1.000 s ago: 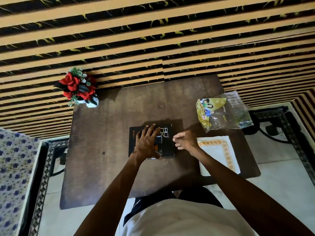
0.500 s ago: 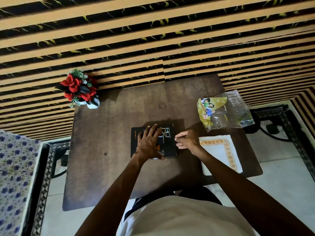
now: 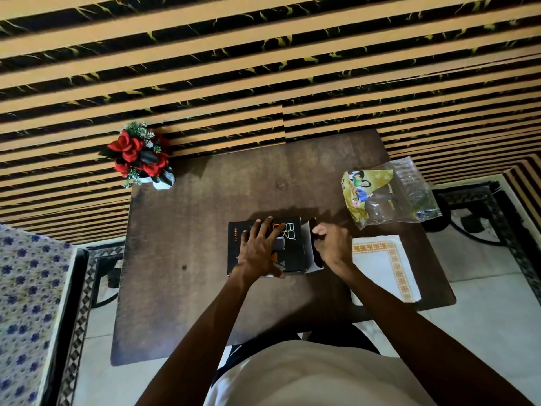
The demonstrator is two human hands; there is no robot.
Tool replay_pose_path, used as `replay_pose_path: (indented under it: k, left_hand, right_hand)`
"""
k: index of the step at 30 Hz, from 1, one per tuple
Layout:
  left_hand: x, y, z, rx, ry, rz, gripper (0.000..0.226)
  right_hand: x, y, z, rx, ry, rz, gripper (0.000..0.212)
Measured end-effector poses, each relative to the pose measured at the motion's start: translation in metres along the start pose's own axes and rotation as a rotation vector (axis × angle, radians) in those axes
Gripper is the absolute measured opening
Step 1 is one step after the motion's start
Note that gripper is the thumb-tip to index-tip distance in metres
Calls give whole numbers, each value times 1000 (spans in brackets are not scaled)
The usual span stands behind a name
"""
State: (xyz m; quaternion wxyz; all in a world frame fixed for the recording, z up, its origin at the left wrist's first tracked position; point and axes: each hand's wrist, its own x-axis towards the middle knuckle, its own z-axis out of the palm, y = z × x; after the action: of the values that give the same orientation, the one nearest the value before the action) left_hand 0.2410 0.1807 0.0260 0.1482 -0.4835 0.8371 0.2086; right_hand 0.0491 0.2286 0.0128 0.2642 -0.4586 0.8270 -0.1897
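A black product box [image 3: 292, 253] with orange and white print lies flat near the middle of the dark wooden table [image 3: 190, 288]. My left hand [image 3: 260, 250] presses down on its top with spread, straight fingers. My right hand [image 3: 332, 244] is at the box's right end, fingers curled on the end flap [image 3: 314, 247], which stands swung out from the box and shows a pale inner side.
A white cloth with an orange patterned border [image 3: 383, 268] lies right of the box. A clear plastic bag with a yellow printed packet [image 3: 383, 194] sits at the back right. A pot of red artificial flowers [image 3: 140, 158] stands at the back left corner.
My right hand has pulled the box's right end flap outward, so it now stands open. My left hand stays pressed on the box top.
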Motion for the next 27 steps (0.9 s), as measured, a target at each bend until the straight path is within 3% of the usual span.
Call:
replay_pose_path:
  k: [4,7,9,12,14,16,18,22,25,27]
  left_hand:
    - [3,4,3,-61,12,8,120]
    - [7,14,2,-82,111,46,106]
    - [10,22,3,-28,122,96,109]
    - [15,30,5,26,58,121,111]
    - [17,29,5,38,37,105,94]
    - [16,25,5,7,84,70,68]
    - [14,20,7,-33,147,22,58]
    - [12,19,5,-55,181,-22,62]
    - [11,22,2,44,135,-35,55]
    - [12,22,6,98,87,-43,75]
  right_hand:
    - [6,18,-10,-23,-64,67,22]
    - [9,17,-10,-66,-210,135,46]
    - [9,15,-5,-120,-257,140,58]
    - [12,12,1,-144,-269,123,50]
    - [13,9,3,-104,-286,115,47]
    - [12,6,4,-102,-283,102,50]
    - [9,4,7,-119,-259,93,57]
    - [4,2,15,-194,-262,72,58]
    - [2,0,15,-210,-272,42,40]
    - [1,1,8,-127,-186,74,28]
